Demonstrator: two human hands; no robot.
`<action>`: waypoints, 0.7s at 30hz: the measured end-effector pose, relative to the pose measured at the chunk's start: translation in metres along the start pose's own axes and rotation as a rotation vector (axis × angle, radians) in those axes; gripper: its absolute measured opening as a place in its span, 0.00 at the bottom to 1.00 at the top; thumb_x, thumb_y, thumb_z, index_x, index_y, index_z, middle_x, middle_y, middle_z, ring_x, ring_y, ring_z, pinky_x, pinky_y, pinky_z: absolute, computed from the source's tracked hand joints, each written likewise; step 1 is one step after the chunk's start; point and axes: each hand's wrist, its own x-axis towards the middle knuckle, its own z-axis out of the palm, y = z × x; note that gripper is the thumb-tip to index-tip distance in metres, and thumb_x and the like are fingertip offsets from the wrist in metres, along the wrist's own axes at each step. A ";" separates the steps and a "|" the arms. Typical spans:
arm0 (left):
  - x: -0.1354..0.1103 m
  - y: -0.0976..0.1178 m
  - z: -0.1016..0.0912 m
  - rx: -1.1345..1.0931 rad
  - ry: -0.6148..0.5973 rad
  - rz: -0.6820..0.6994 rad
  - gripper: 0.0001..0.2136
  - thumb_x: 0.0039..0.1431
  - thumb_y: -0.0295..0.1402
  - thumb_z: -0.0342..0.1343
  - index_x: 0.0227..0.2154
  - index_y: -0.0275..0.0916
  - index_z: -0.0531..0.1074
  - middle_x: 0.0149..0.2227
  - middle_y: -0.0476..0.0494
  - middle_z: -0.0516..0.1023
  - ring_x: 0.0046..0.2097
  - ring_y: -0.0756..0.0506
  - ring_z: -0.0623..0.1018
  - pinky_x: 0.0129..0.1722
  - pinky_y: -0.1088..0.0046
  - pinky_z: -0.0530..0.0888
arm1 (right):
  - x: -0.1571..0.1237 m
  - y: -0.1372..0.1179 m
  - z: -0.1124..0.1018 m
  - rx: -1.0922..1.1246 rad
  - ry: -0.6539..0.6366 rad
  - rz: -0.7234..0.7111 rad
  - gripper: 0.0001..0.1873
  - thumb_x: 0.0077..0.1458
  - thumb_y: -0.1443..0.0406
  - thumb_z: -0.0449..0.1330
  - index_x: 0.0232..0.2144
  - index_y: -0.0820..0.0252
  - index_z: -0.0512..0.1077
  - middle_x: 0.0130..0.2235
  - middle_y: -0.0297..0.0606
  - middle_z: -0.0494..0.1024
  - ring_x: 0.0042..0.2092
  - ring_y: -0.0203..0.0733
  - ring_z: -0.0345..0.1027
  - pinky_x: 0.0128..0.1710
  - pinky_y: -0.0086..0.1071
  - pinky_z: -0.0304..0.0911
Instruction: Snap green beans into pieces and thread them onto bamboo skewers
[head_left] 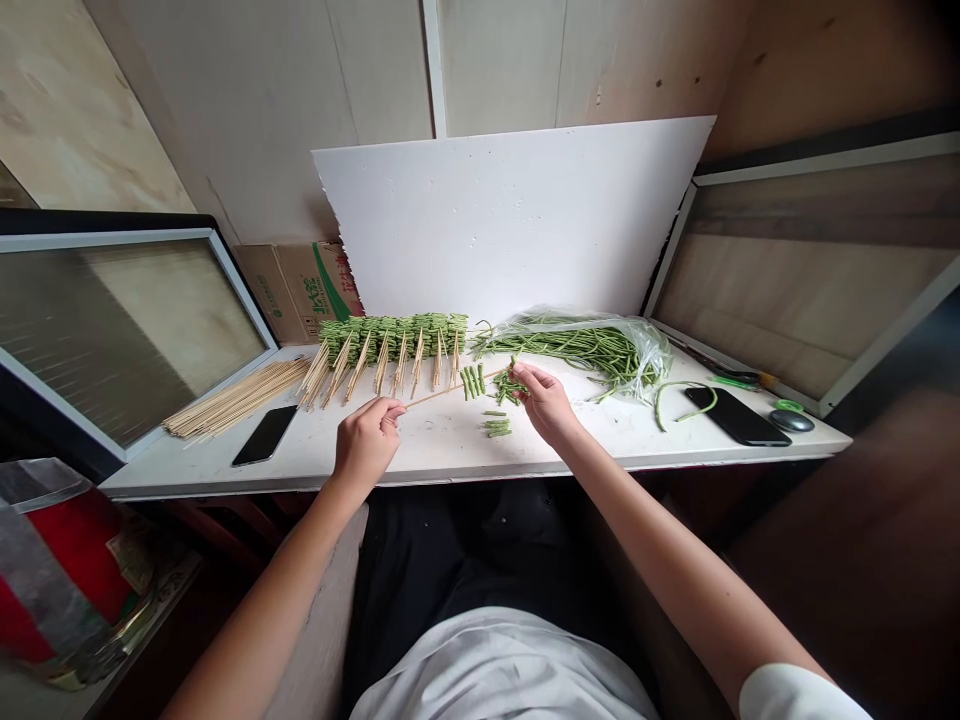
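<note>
- Slim pale bamboo skewer (431, 395): held slanted above the white tabletop (435, 455), between both hands; its near end is pinched by the fingers of the left hand (369, 430), seemingly so that its far end is left free.
- Short cut green bean pieces (472, 381): carried side by side on the skewer, crosswise to it, apparently spaced by being pierced in turn.
- Right hand (544, 400): placed at the skewer's far end; a single green bean segment (513, 364) is gripped in its fingertips, probably to be steadied against the point.
- Loose green bean cuttings (497, 428): laid in small piles below the skewer, within easy reach, it seems.
- Stacked green bean skewers (394, 330): ranged along the back left, bare stick ends turned forward, presumably for neat stacking.
- Bundle of bare bamboo sticks (236, 397): laid on the left, likely for the left hand's convenience.
- Long uncut green beans (562, 340): kept at the back right, partly covered by a clear plastic bag (651, 350).
</note>
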 end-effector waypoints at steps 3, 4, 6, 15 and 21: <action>-0.002 0.003 0.004 -0.038 -0.029 -0.015 0.11 0.63 0.25 0.52 0.33 0.40 0.80 0.31 0.46 0.84 0.32 0.44 0.81 0.35 0.71 0.73 | -0.005 0.006 0.007 -0.067 -0.056 -0.040 0.18 0.47 0.50 0.77 0.31 0.54 0.81 0.39 0.36 0.81 0.40 0.41 0.71 0.37 0.33 0.65; -0.002 0.004 0.005 -0.050 -0.040 -0.023 0.11 0.64 0.25 0.52 0.33 0.40 0.80 0.31 0.46 0.84 0.32 0.44 0.82 0.35 0.71 0.73 | -0.007 0.008 0.009 -0.070 -0.074 -0.036 0.17 0.48 0.50 0.77 0.30 0.54 0.81 0.39 0.36 0.81 0.39 0.40 0.71 0.37 0.33 0.65; -0.003 0.005 0.006 -0.063 -0.052 -0.041 0.11 0.64 0.26 0.52 0.34 0.40 0.80 0.31 0.46 0.84 0.32 0.44 0.82 0.35 0.71 0.73 | -0.011 0.011 0.014 -0.052 -0.096 -0.011 0.17 0.49 0.50 0.76 0.30 0.54 0.81 0.39 0.36 0.80 0.39 0.40 0.70 0.37 0.32 0.66; 0.002 -0.001 0.005 -0.064 -0.082 -0.104 0.11 0.66 0.30 0.52 0.34 0.41 0.80 0.28 0.46 0.82 0.31 0.44 0.80 0.35 0.70 0.71 | -0.008 0.006 0.007 -0.158 -0.167 -0.003 0.20 0.55 0.46 0.71 0.40 0.53 0.83 0.45 0.39 0.82 0.46 0.44 0.74 0.40 0.32 0.69; 0.005 -0.011 0.002 -0.074 -0.123 -0.178 0.12 0.68 0.34 0.52 0.35 0.41 0.81 0.27 0.47 0.80 0.30 0.44 0.78 0.35 0.70 0.70 | 0.009 0.011 -0.028 -1.069 -0.352 -0.338 0.17 0.70 0.55 0.59 0.44 0.57 0.84 0.46 0.48 0.85 0.48 0.53 0.75 0.51 0.45 0.68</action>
